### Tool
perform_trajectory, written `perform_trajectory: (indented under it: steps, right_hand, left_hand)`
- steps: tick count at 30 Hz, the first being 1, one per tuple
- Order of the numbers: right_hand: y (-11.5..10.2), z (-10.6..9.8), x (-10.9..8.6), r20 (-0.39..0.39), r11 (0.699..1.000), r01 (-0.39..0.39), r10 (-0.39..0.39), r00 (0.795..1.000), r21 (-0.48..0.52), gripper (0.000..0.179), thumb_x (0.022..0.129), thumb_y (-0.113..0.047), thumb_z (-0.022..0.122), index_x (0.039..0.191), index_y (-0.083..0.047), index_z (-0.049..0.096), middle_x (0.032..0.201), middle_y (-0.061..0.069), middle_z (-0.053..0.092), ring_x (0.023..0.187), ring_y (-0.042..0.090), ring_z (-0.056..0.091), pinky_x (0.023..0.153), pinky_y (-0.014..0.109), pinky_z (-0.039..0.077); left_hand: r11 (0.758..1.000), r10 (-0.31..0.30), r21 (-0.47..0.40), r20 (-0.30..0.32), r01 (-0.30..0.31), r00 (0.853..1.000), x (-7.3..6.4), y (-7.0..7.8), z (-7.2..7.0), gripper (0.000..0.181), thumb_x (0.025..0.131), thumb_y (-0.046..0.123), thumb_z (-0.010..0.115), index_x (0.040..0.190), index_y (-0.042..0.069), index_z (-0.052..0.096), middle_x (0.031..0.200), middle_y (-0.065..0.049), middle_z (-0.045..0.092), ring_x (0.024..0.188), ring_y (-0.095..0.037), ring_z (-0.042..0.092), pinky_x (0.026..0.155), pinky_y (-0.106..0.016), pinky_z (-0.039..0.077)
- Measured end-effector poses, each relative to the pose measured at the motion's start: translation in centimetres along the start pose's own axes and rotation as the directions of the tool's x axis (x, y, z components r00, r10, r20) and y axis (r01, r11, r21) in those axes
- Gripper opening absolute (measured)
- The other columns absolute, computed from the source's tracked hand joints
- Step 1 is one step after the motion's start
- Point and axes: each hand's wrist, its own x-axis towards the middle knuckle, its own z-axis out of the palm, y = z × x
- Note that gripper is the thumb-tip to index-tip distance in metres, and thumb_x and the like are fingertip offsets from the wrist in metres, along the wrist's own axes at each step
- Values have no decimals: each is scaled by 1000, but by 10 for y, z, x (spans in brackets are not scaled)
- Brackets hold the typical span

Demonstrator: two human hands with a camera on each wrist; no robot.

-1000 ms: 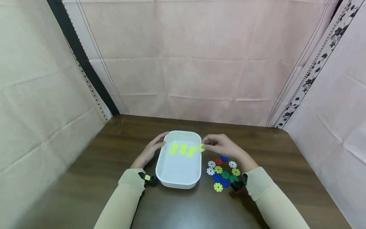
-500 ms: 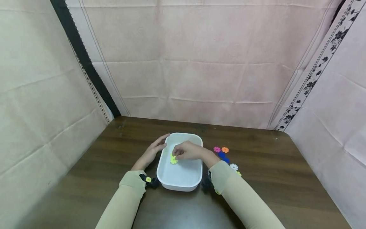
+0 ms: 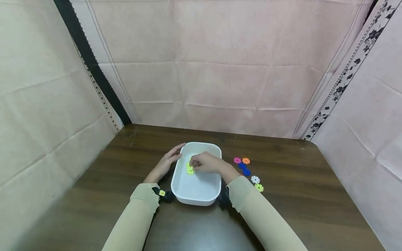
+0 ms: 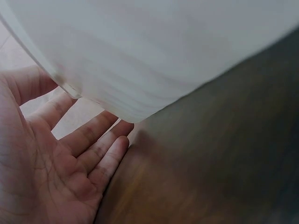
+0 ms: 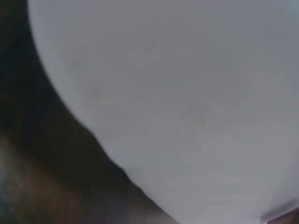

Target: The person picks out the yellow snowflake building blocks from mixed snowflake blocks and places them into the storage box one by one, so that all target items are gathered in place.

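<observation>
A white rectangular tray [image 3: 198, 191] stands on the table. My left hand [image 3: 164, 167] rests along its far left side; in the left wrist view that hand's [image 4: 56, 158] thumb is at the rim and the fingers reach along the outer wall. Inside the tray, my right hand [image 3: 207, 162] bends its fingers down at the edge of a yellow-green flower-shaped notched disc [image 3: 190, 171]. More yellow-green shows behind its fingertips; the rest of the tray floor there is hidden. The right wrist view is mostly filled by the blurred tray wall [image 5: 177, 102].
Right of the tray lie more notched discs: a pink one [image 3: 237, 160], an orange one [image 3: 246, 160], two blue ones [image 3: 246, 172], a white one [image 3: 255, 179] and a yellow-green one [image 3: 259, 187]. The right sleeve [image 3: 251, 202] covers others. Pale cloth [image 3: 220, 87] hangs behind the table.
My right hand has moved left from the tray's right rim into the tray, carrying a yellow-green disc to its left part. Over the last half second it barely moves. The left hand stays put.
</observation>
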Motion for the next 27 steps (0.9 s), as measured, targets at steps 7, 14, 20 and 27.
perform_trajectory:
  steps: [7, 14, 20, 27]
  right_hand:
    - [-1, 0, 1, 18, 999, -9, 10, 1000, -48, 17, 97, -14, 68, 114, -15, 71, 102, -9, 69, 93, 6, 63, 87, 24, 51]
    - [-1, -1, 1, 28, 996, -15, 18, 999, -84, 15, 97, -14, 68, 112, -17, 70, 100, -10, 69, 92, 6, 62, 86, 23, 51]
    - [-2, 1, 1, 29, 995, -1, 4, 1000, -100, 17, 95, -12, 69, 112, -14, 71, 101, -8, 69, 89, 7, 62, 83, 23, 51]
    - [-5, 1, 0, 24, 994, 1, 2, 1000, -105, 17, 95, -11, 69, 112, -13, 71, 103, -7, 69, 88, 8, 62, 84, 24, 51]
  left_hand:
    - [1000, 13, -7, -7, -13, 1000, 1, 1, 0, 50, 105, 34, 48, 154, 30, 41, 148, -10, 46, 136, -33, 41, 113, -64, 20]
    - [1000, -5, -9, 33, 5, 999, 2, 5, -1, 52, 107, 25, 44, 158, 19, 33, 152, -16, 41, 138, -36, 38, 114, -64, 20]
    - [1000, -11, -5, 37, 11, 999, 2, 2, -2, 53, 107, 26, 45, 158, 20, 33, 152, -16, 41, 138, -36, 39, 113, -63, 21]
    - [1000, 23, -15, 16, -23, 1000, 1, 0, 1, 51, 106, 32, 46, 156, 27, 37, 151, -13, 43, 139, -35, 38, 114, -65, 18]
